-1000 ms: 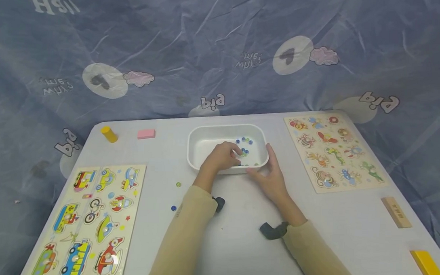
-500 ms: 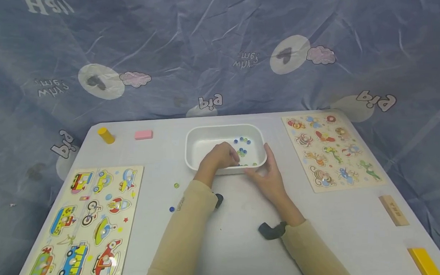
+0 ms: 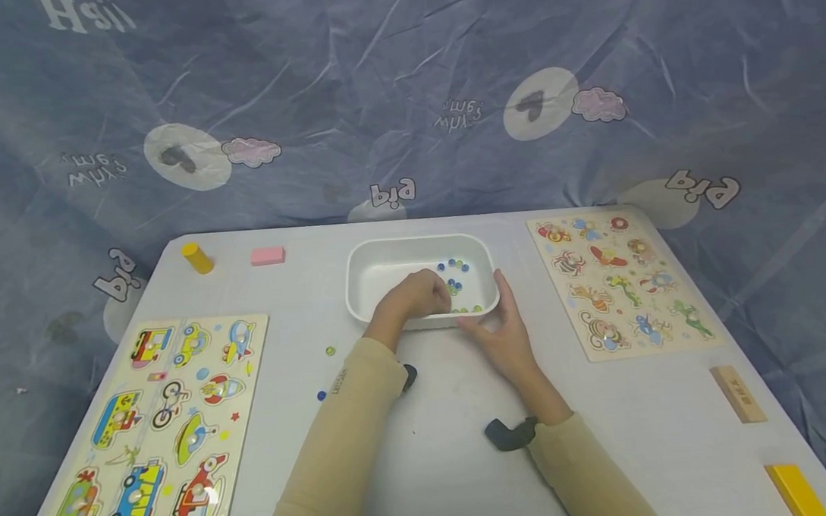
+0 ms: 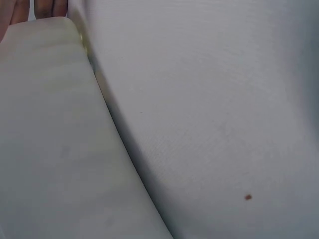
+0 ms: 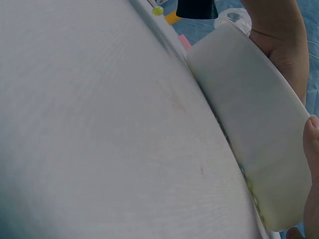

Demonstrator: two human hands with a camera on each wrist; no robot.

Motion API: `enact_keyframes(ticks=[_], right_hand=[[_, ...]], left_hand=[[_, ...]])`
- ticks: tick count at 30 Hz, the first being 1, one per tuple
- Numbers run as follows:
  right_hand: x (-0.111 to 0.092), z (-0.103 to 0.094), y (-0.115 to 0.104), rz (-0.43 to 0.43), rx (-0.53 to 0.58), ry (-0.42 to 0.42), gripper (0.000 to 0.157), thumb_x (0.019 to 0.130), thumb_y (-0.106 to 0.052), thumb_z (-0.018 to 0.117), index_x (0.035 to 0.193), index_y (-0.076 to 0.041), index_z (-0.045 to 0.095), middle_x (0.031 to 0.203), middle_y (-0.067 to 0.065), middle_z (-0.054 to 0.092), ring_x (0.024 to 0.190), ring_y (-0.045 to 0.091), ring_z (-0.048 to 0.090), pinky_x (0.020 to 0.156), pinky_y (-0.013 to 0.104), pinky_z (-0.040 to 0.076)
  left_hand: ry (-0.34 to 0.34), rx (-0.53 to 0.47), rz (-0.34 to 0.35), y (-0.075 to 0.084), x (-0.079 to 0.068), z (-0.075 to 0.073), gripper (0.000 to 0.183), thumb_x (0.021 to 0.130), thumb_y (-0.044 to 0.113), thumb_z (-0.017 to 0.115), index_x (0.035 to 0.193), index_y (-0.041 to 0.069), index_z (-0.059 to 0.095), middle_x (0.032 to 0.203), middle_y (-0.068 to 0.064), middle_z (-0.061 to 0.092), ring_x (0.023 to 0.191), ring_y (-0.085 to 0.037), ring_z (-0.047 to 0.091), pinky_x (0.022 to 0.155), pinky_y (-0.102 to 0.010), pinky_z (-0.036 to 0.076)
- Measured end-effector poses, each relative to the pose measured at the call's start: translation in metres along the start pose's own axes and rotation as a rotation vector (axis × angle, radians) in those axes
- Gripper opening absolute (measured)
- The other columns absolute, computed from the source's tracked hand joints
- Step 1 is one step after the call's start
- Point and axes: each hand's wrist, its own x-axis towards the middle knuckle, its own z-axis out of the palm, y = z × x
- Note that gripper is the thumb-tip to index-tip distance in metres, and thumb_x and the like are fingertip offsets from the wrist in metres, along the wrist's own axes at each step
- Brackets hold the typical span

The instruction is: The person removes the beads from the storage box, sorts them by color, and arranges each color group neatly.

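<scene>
A white plastic tub [image 3: 379, 245] with rounded corners stands on the table, with several blue and green glass marbles [image 3: 458, 264] in its right part. My left hand [image 3: 415, 296] reaches over the near rim into the tub, fingers bent down by the marbles along the near wall. Its fingertips are hidden, so I cannot tell whether it holds a marble. My right hand [image 3: 506, 329] grips the tub's near right corner, thumb at the front wall and fingers along the right end. The right wrist view shows the tub wall [image 5: 254, 114] and the right thumb [image 5: 311, 144] pressed against it.
A green marble [image 3: 331, 351] and a blue marble [image 3: 322, 396] lie left of the left forearm. Peg puzzle boards stand left, with vehicles [image 3: 256, 336], and right, with insects [image 3: 581, 325]. A yellow cylinder [image 3: 197, 258], pink block [image 3: 267, 256], wooden block [image 3: 739, 395] and yellow block [image 3: 798, 495] lie around.
My left fingers have curled further down inside the tub, and a blue marble by the near wall has gone from sight. The right hand keeps its grip on the tub.
</scene>
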Motion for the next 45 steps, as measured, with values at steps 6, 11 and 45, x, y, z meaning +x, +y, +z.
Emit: enact_keyframes(ticks=[6, 11, 45], right_hand=[[0.003, 0.003, 0.008, -0.008, -0.004, -0.005, 0.101, 0.081, -0.032, 0.074, 0.153, -0.023, 0.005, 0.159, -0.002, 0.013, 0.147, 0.026, 0.014, 0.117, 0.051, 0.011], [0.013, 0.008, 0.032, -0.024, -0.026, 0.008, 0.103, 0.077, -0.042, 0.075, 0.151, -0.035, 0.004, 0.159, -0.008, 0.013, 0.147, 0.023, 0.015, 0.117, 0.051, 0.014], [0.013, 0.007, 0.036, -0.019, -0.04, 0.033, 0.102, 0.075, -0.05, 0.074, 0.147, -0.044, 0.002, 0.158, -0.016, 0.008, 0.148, 0.019, 0.007, 0.117, 0.052, 0.011]], left_hand=[[0.093, -0.006, 0.087, 0.0, -0.001, -0.002, 0.019, 0.094, 0.023, 0.055, 0.106, 0.012, 0.064, 0.105, -0.003, 0.065, 0.104, -0.02, 0.059, 0.099, -0.038, 0.044], [0.208, -0.033, 0.15, 0.008, -0.01, -0.008, 0.024, 0.097, 0.028, 0.051, 0.114, 0.012, 0.059, 0.098, -0.002, 0.058, 0.092, -0.017, 0.055, 0.088, -0.033, 0.046], [0.387, -0.334, 0.056, -0.047, -0.174, -0.038, 0.021, 0.094, 0.035, 0.057, 0.111, 0.022, 0.06, 0.067, -0.002, 0.035, 0.054, -0.015, 0.032, 0.048, -0.026, 0.032]])
